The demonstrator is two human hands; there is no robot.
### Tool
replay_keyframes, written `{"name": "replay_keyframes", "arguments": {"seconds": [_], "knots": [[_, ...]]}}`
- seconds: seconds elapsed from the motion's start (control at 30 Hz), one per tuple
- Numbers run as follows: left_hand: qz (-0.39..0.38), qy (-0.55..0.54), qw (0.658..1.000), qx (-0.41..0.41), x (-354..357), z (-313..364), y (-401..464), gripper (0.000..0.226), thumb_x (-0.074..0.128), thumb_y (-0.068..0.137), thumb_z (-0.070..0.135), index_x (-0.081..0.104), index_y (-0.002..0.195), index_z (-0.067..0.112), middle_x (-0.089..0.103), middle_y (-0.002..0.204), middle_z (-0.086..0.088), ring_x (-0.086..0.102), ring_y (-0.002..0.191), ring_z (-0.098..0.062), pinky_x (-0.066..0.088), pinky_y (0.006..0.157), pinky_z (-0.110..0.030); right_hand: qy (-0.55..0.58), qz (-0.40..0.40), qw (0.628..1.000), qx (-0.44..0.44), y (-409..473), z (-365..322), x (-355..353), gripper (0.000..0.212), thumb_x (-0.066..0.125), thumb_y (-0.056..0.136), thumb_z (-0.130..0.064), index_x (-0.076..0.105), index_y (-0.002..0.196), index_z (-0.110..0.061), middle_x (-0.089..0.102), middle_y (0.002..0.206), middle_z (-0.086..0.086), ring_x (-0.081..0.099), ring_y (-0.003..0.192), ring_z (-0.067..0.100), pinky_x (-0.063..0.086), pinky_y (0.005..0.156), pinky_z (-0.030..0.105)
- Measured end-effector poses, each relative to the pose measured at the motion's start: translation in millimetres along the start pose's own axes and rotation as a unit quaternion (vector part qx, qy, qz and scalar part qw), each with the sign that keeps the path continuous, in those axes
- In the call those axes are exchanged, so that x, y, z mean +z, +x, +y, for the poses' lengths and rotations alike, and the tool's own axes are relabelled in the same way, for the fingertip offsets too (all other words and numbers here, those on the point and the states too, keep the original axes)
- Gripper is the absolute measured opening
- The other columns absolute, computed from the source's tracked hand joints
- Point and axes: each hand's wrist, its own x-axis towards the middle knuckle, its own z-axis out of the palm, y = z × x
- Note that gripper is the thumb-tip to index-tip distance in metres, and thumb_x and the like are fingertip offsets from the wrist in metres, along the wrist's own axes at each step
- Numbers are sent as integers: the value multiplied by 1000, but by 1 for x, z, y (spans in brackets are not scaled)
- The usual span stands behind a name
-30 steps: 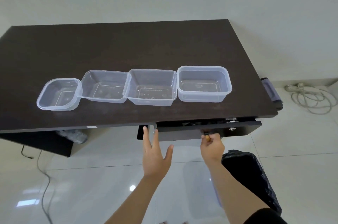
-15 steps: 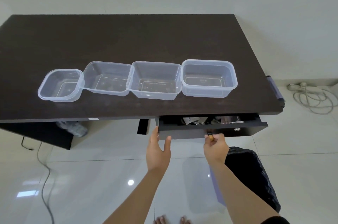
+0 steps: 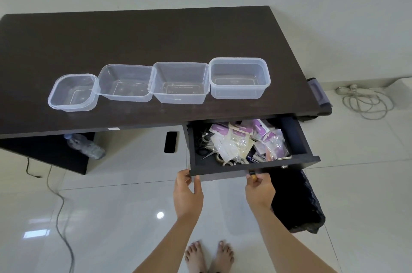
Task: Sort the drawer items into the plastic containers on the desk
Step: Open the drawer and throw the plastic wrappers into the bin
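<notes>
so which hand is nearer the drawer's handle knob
Right. The right hand pinches the knob at the drawer front; the left hand grips the front's left corner, well aside from it.

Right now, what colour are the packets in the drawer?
Purple and cream packets, head view.
</notes>
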Motion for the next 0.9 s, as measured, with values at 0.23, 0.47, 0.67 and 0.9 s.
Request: {"name": "replay_keyframes", "arguments": {"seconds": [0.23, 0.47, 0.67, 0.9], "knots": [[-21, 4, 1000, 13, -13, -18, -29, 18, 57, 91, 23, 48, 103, 31, 62, 106, 3, 61, 100, -11, 44, 79, -24, 67, 30, 993, 87, -28, 11, -16, 11, 69, 81, -2, 61, 83, 4, 59, 74, 9, 53, 72, 24, 43, 75, 32], [-45, 23, 999, 10, -26, -24, -47, 17, 57, 91, 20, 48, 103, 29, 63, 105, 3, 62, 98, -10, 41, 75, -19, 83, 23, 987, 138, -45, 13, -31, 10, 67, 80, 4, 63, 88, 10, 58, 79, 10, 52, 77, 23, 42, 77, 31], [-69, 49, 996, 1, -34, -32, -68, 19, 58, 90, 18, 49, 107, 23, 63, 106, 1, 63, 98, -13, 42, 77, -20, 56, 17, 985, 164, -59, 27, -46, 14, 66, 81, 2, 63, 93, 10, 65, 89, 18, 54, 80, 25, 38, 75, 25], [-80, 68, 994, -5, -34, -30, -71, 16, 58, 90, 20, 49, 103, 23, 62, 105, 3, 63, 98, -14, 42, 75, -20, 96, -11, 977, 190, -58, 36, -50, 17, 68, 81, 0, 63, 96, 7, 68, 95, 20, 62, 88, 30, 42, 77, 27]]}}
